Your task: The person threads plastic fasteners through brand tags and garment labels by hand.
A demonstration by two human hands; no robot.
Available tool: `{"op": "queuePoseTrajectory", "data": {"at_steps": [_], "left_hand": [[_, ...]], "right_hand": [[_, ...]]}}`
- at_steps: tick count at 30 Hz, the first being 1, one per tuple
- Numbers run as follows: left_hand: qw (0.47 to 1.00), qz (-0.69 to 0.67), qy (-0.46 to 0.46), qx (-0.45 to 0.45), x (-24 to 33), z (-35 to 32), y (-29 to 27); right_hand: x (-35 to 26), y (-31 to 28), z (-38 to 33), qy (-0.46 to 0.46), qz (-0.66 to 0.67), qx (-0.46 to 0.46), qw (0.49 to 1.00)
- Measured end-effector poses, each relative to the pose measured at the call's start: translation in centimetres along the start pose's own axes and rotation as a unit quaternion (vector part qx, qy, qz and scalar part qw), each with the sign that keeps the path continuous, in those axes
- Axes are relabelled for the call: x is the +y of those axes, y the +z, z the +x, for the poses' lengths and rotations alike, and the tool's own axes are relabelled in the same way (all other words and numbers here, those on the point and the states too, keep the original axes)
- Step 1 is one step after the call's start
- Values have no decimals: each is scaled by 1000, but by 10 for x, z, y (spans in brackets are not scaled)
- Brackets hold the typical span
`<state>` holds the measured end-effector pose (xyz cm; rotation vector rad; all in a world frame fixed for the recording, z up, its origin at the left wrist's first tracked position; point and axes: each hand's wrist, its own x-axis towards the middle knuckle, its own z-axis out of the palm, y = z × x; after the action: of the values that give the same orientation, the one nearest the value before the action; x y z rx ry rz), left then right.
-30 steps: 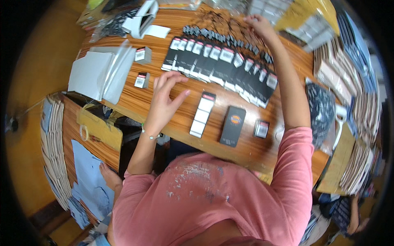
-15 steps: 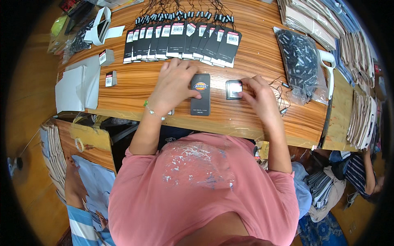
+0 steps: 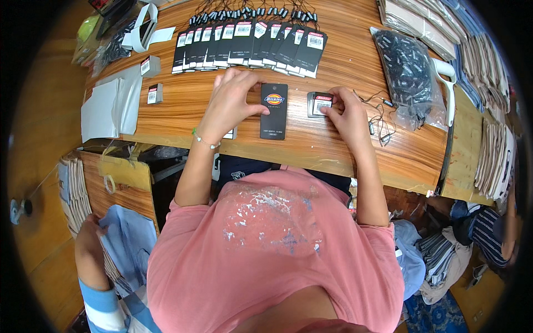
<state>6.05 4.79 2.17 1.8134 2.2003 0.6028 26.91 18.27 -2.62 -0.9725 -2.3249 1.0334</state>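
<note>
A black hang tag (image 3: 273,121) with a coloured emblem lies on the wood-grain table in front of me. My left hand (image 3: 234,102) is curled beside it, thumb on its left edge and index finger near its top. To the right is a small stack of white barcode stickers with a red strip (image 3: 322,104). My right hand (image 3: 348,114) pinches the stack's right side with thumb and fingertips; whether a single sticker is lifted, I cannot tell. Beneath my left wrist a white labelled piece (image 3: 231,134) shows in part.
Several black tags with barcode stickers (image 3: 241,47) fan out along the back, their cords above. Loose black cords (image 3: 382,125) lie right, near a clear bag of cords (image 3: 404,72) and a white handled tool (image 3: 447,91). Left are sticker stacks (image 3: 155,94) and white sheets (image 3: 102,111). Another person's arm (image 3: 90,252) is lower left.
The view has shifted, so the table sits higher in it. My right fingers have closed in on the sticker stack. The other person's arm at lower left has moved into fuller view.
</note>
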Motion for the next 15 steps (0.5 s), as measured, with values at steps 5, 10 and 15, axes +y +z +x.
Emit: {"op": "queuePoseTrajectory", "data": {"at_steps": [5,10,15], "left_hand": [[926,-342,-130,-89,-9,-10,-4],[865,-478,-121,-86,-14,-22,1],[857,-499,-123,-46,-5,-28,3]], "right_hand": [[-5,3,-8,90,238,-23,967],[-48,-3,-23,68,314,-73,944],[-76,6,-30,55,301,-98,947]]}}
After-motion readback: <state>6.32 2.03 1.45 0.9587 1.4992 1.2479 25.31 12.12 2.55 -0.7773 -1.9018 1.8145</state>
